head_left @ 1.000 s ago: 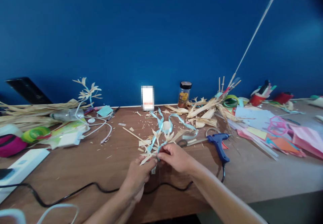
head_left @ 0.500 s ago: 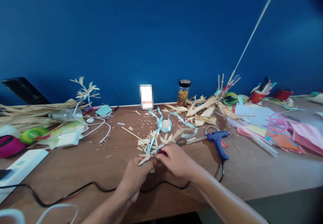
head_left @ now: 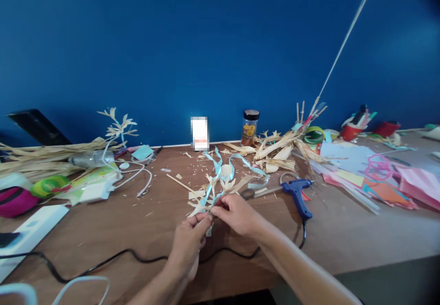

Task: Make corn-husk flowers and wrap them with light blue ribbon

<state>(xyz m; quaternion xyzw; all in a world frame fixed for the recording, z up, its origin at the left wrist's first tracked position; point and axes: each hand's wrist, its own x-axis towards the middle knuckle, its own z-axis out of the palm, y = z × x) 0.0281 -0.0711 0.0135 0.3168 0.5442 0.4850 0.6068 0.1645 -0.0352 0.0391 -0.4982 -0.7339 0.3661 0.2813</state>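
At the front middle of the table, my left hand (head_left: 190, 238) is closed in a pinch on a corn-husk flower (head_left: 200, 208) with pale pointed petals. My right hand (head_left: 239, 215) pinches right beside it, fingertips nearly touching the left ones, on a light blue ribbon (head_left: 206, 197) that winds among the petals. The exact grip point is hidden behind the fingers. From there the ribbon's loose length curls back across the table. Just beyond my right hand lie scissors (head_left: 247, 194), partly covered by husk.
A blue hot glue gun (head_left: 298, 194) lies to the right, its black cord (head_left: 127, 252) crossing in front. Dried husks (head_left: 275, 154) and a jar (head_left: 250, 128) stand behind. Paper sheets (head_left: 349, 156) cover the right; a power strip (head_left: 37, 231) and a finished husk flower (head_left: 118, 125) are left.
My left hand has shifted slightly right and turned more upright, its fingers curling closer to the right hand. The right hand stays nearly in place. The view has moved slightly.
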